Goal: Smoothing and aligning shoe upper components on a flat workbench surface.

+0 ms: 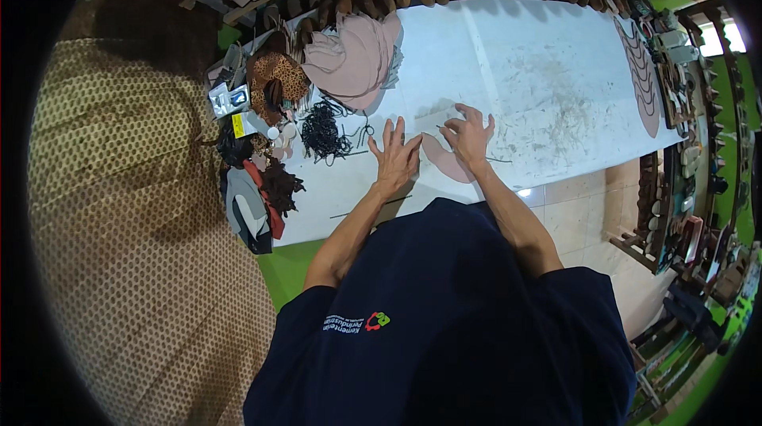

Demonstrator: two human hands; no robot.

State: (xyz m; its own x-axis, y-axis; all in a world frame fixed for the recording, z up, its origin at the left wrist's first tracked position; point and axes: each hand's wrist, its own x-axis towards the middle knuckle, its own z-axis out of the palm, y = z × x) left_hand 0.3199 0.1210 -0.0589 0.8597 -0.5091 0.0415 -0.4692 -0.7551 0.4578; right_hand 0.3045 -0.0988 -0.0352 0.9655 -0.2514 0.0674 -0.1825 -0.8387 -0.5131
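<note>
Presently, left hand (394, 158) and right hand (468, 140), fingers spread flat and gripping nothing, pin a pink cut piece (444, 163); uneven pressure toward 12 o'clock could shift it.

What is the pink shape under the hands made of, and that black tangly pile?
The pink shape looks like thin matte leather or fabric, lying flat with a cut curved edge. The black pile looks like cords or laces: thin, limp, tangled strands.
</note>
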